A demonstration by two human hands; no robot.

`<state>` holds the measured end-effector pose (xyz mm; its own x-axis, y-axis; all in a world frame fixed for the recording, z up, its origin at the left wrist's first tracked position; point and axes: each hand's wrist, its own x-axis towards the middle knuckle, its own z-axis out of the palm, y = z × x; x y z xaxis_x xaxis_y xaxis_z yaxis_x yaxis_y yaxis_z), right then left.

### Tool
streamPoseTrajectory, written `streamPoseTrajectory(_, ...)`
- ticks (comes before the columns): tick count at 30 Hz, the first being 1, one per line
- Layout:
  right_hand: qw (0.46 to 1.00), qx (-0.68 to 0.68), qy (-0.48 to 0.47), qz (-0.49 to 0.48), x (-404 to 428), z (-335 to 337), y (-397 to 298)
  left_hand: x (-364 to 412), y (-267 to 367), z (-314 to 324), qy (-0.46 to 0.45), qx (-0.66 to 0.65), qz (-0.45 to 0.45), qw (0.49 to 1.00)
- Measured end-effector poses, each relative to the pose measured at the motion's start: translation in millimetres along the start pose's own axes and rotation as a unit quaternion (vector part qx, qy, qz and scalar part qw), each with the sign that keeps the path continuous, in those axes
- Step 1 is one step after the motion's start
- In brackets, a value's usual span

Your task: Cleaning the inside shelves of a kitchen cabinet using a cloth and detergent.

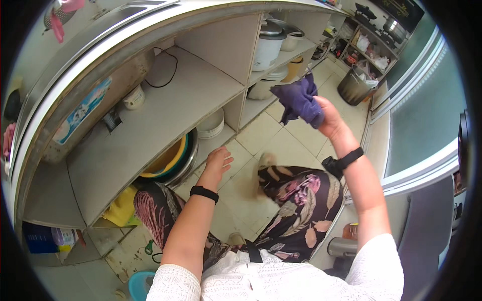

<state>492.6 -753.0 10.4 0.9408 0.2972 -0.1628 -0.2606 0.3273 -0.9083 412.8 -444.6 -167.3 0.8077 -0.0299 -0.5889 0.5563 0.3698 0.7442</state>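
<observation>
My right hand (329,117) is closed around a crumpled purple cloth (299,98), which is raised over the tiled floor in front of the shelves. Nothing is in my left hand (218,162); its fingers are apart above the floor, near a stack of white bowls (211,124) on the lower shelf. Left of that hand, nested basins (177,158), one with a yellow rim, stand in the lower compartment. The long middle shelf (162,101) holds a small white tub (134,97) and a black cord (171,75).
A white rice cooker (268,47) and pots fill the shelves ahead. A dark bin (356,85) stands by the sliding glass door (425,113) at the right. The countertop edge (113,28) curves overhead. A blue basin (140,285) and green-handled scissors (149,247) are at lower left.
</observation>
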Motion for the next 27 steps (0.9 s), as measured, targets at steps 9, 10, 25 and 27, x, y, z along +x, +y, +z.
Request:
streamPoseTrajectory(9, 0.992, -0.108, -0.033, -0.052, -37, 49, -48, -18, 9, -6, -0.027, 0.058, 0.033, 0.997)
streamPoseTrajectory(10, 0.992, -0.108, -0.031, -0.055, -38, 56, -48, -18, 10, -9, -0.029, 0.06, 0.035, 0.997)
streamPoseTrajectory(25, 0.988, -0.135, -0.038, -0.065, -28, 100, -40, -18, 8, -21, -0.044, 0.073, 0.025, 0.996)
streamPoseTrajectory(27, 0.987, -0.144, -0.031, -0.061, -27, 103, -38, -16, 7, -25, -0.029, 0.066, 0.037, 0.997)
